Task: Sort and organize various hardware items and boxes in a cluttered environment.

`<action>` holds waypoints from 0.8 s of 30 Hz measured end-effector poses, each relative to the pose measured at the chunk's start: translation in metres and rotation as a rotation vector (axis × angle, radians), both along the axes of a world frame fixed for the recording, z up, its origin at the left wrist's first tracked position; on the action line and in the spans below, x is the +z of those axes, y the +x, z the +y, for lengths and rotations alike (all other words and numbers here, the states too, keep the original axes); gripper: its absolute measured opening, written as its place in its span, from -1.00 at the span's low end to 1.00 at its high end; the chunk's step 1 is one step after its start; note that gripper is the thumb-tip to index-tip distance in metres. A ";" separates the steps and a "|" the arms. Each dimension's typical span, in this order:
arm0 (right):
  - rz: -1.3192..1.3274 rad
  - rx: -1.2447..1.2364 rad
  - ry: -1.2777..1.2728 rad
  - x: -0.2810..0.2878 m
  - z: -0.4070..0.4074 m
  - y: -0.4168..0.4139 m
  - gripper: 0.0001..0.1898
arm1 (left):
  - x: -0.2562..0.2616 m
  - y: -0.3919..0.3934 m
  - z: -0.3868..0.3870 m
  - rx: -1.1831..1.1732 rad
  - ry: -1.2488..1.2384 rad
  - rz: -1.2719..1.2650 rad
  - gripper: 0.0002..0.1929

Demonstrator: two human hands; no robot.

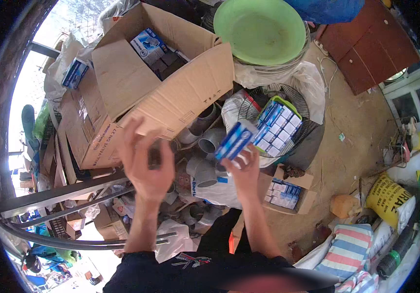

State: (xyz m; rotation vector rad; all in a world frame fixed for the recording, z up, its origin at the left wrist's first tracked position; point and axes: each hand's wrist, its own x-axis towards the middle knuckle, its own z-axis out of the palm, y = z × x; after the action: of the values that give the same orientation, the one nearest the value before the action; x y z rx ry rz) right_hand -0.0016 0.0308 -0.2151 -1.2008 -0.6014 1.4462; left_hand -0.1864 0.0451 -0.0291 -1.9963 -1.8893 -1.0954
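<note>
My right hand [245,172] grips a small blue-and-white carton [236,141], slightly blurred, above grey plastic pipe elbows [210,141]. Just beyond it, a green-rimmed basket [293,105] holds rows of similar small cartons [276,132]. My left hand [147,161] is raised with fingers apart and curled, with nothing plainly in it. It is in front of a large open cardboard box [180,99]. Inside that box lie a blue-and-white carton [149,45] and darker small boxes, partly hidden by the flaps.
A smaller open cardboard box [307,183] of cartons stands on the floor at right. A green basin [261,29] tops a stack at the back. Metal bars [67,194] jut in from the left. One blue carton [75,73] rests left of the large box. Sacks [385,201] lie far right.
</note>
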 end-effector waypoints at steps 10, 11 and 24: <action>-0.022 0.334 0.363 0.068 -0.022 -0.032 0.01 | -0.030 0.015 -0.026 -0.189 -0.295 -0.448 -0.39; -0.007 0.350 0.371 0.062 -0.019 -0.027 0.01 | -0.026 0.003 -0.027 -0.161 -0.291 -0.462 -0.40; -1.027 0.128 -0.110 -0.230 0.121 0.121 0.16 | 0.052 -0.314 0.118 0.546 0.184 0.039 -0.40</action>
State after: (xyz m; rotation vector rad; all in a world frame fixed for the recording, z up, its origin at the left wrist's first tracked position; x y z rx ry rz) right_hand 0.1191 0.1520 -0.4452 -2.0113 -1.3078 0.8767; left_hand -0.5004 0.1635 0.0229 -1.2778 -2.0455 -1.0120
